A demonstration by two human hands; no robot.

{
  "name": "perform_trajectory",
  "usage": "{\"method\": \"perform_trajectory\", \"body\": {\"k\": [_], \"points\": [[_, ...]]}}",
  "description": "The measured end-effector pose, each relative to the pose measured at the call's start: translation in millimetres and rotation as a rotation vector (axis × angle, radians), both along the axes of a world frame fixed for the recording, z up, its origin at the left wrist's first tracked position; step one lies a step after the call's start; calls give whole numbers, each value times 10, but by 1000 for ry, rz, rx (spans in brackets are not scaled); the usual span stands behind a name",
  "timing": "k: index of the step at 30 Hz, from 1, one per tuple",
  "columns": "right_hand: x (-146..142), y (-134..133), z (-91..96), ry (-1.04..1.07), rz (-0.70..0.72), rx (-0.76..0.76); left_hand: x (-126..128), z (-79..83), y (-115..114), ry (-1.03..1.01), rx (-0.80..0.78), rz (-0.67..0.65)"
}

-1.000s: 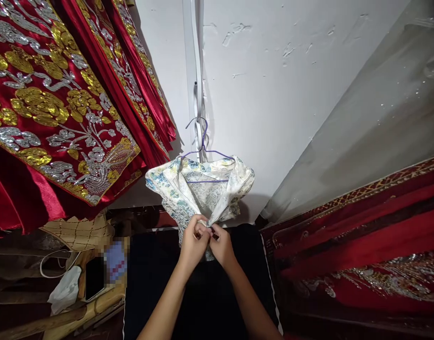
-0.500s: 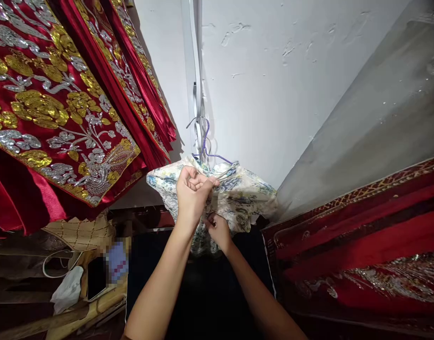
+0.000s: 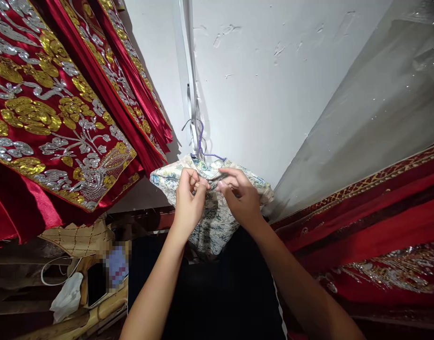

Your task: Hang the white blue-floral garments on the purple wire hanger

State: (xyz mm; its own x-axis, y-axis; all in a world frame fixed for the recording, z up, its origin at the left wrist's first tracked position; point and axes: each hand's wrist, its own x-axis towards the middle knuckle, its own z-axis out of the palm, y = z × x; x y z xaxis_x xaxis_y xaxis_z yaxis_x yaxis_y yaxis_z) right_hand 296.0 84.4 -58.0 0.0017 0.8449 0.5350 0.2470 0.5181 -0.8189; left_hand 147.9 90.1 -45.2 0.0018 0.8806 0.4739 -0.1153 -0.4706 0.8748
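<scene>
A pale floral shirt (image 3: 212,226) with blue and green print hangs in front of me on a purple wire hanger (image 3: 202,137). My left hand (image 3: 191,189) is closed at the left side of its collar, fingers pinching the fabric. At the right side of the collar, my right hand (image 3: 240,191) also pinches the cloth, thumb and fingertips together. The two sets of fingertips are close to each other just under the neckline. Whatever small detail lies between them is too fine to make out.
Red garments (image 3: 61,104) with gold and silver sequins hang at the left. Below them lie a phone (image 3: 96,283), a white plastic bag (image 3: 66,297) and a white cable (image 3: 43,271). Red cloth (image 3: 379,241) under clear plastic (image 3: 354,108) fills the right. A pale wall (image 3: 245,104) stands behind.
My right hand has moved up from the lower front of the shirt to the collar. My left hand stays near the neckline, slightly lower. The shirt front hangs straighter.
</scene>
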Motion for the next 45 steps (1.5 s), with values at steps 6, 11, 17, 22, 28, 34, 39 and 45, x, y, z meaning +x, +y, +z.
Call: {"method": "perform_trajectory", "body": {"k": [6, 11, 17, 22, 28, 34, 39, 45], "points": [[34, 165, 245, -449, -46, 52, -26, 0, -11, 91, 13, 42], [-27, 207, 314, -417, -115, 211, -45, -197, 155, 63, -22, -9], [162, 180, 472, -54, -147, 66, -124, -797, 171, 258, -190, -17], [623, 40, 379, 203, 175, -120, -141, -649, 128, 377, -27, 345], [980, -263, 17, 708, 165, -117, -163, -212, 516, 600, 147, 619], [981, -362, -637, 1061, -133, 1, -477, -265, 670, 611, 80, 528], [803, -274, -1294, 1222, -137, -241, -707, -250, 724, 613, 117, 592], [541, -173, -1836, 1204, -92, -424, -855, -246, 697, 437, -27, 500]]}}
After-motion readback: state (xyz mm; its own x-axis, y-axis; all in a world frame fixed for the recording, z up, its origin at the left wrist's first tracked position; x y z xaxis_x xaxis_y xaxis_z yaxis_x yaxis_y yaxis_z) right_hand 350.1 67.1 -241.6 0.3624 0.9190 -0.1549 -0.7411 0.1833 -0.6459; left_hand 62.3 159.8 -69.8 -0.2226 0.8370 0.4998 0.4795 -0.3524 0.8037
